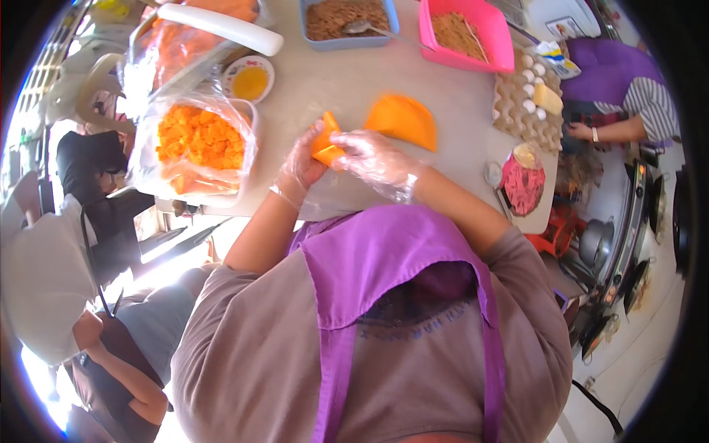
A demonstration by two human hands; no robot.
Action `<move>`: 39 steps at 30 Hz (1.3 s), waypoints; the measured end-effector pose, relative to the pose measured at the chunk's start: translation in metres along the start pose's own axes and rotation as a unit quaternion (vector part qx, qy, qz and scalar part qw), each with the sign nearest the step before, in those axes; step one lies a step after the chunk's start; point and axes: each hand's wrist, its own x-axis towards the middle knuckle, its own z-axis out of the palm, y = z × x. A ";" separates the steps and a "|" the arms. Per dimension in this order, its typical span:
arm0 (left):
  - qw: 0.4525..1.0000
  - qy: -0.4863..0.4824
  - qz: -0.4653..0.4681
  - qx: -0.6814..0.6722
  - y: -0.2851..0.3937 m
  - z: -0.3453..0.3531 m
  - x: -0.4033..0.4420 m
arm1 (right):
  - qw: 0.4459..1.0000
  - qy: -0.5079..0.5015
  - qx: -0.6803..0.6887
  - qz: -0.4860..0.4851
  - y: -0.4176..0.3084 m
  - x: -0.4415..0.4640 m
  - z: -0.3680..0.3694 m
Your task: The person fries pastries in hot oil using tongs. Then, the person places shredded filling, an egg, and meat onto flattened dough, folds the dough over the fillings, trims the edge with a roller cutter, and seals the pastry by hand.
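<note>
My left hand (301, 161), in a clear plastic glove, closes around a small piece of orange dough (325, 142). My right hand (378, 159), gloved too, has its fingers pressed on the right side of the same piece. Just beyond my right hand, a folded half-round of orange dough (402, 121) lies flat on the table (310, 88). To the left of my left hand stands a plastic-lined container (249, 140) with crumbly orange dough (198, 136) inside. A small saucer (230, 70) of yellow liquid sits behind that container.
A white rolling pin (221, 28) lies across a bagged orange mass (173, 48). At the back are a blue tub (306, 22) of brown filling with a spoon (358, 27), and a pink tub (502, 44). An egg tray (509, 111) stands right. People are on both sides.
</note>
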 end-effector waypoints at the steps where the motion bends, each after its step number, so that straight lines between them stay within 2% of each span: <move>1: 1.000 -0.005 0.020 0.001 0.000 0.006 -0.003 | 0.992 0.008 0.123 0.026 -0.016 -0.005 -0.010; 3: 0.999 -0.004 0.039 -0.017 0.006 0.025 -0.017 | 0.975 0.101 0.185 0.066 -0.045 -0.020 -0.029; 5: 0.996 -0.018 0.087 -0.012 0.027 0.051 -0.030 | 0.961 0.148 0.217 0.086 -0.028 -0.023 -0.043; 7: 0.986 -0.053 0.157 0.017 0.051 0.078 -0.047 | 0.950 0.138 0.266 0.088 -0.001 -0.035 -0.060; 10: 0.963 -0.047 0.261 0.053 0.104 0.115 -0.077 | 0.951 0.138 0.230 0.155 0.005 -0.055 -0.070; 12: 0.921 -0.073 0.358 0.134 0.145 0.130 -0.086 | 0.948 0.128 0.237 0.168 0.017 -0.067 -0.069; 14: 0.892 -0.032 0.428 0.140 0.201 0.123 -0.069 | 0.945 0.127 0.238 0.184 0.021 -0.074 -0.065; 16: 0.783 -0.082 0.572 0.230 0.232 0.151 -0.080 | 0.942 0.130 0.237 0.201 0.022 -0.078 -0.061; 18: 0.727 0.001 0.632 0.269 0.280 0.128 -0.055 | 0.946 0.121 0.234 0.187 0.034 -0.080 -0.057; 19: 0.664 0.119 0.622 0.399 0.286 0.126 -0.055 | 0.948 0.116 0.233 0.181 0.036 -0.081 -0.057; 21: 0.469 0.338 0.539 0.613 0.294 0.123 -0.053 | 0.945 0.126 0.230 0.193 0.035 -0.080 -0.056; 22: 0.449 0.375 0.476 0.656 0.297 0.114 -0.043 | 0.944 0.130 0.229 0.199 0.034 -0.079 -0.055; 24: 0.307 0.432 0.330 0.781 0.299 0.103 -0.034 | 0.941 0.139 0.230 0.207 0.035 -0.080 -0.056; 25: 0.257 0.444 0.323 0.796 0.283 0.113 -0.047 | 0.939 0.143 0.231 0.212 0.036 -0.081 -0.056; 28: 0.255 0.488 0.403 0.731 0.278 0.119 -0.053 | 0.939 0.164 0.240 0.184 0.062 -0.089 -0.059; 31: 0.208 0.397 0.597 0.666 0.279 0.098 -0.042 | 0.945 0.223 0.164 0.177 0.072 -0.099 -0.067; 32: 0.359 0.323 0.615 0.623 0.224 0.145 -0.070 | 0.945 0.247 0.125 0.176 0.079 -0.102 -0.071; 34: 0.505 0.227 0.557 0.619 0.178 0.144 -0.068 | 0.940 0.291 0.045 0.172 0.096 -0.106 -0.078; 36: 0.669 0.134 0.446 0.580 0.112 0.132 -0.059 | 0.938 0.299 -0.057 0.168 0.113 -0.110 -0.083; 38: 0.578 0.046 0.272 0.768 0.071 0.109 -0.042 | 0.931 0.296 -0.147 0.153 0.119 -0.114 -0.084; 39: 0.558 0.007 0.271 0.784 0.044 0.081 -0.022 | 0.928 0.291 -0.186 0.141 0.119 -0.113 -0.083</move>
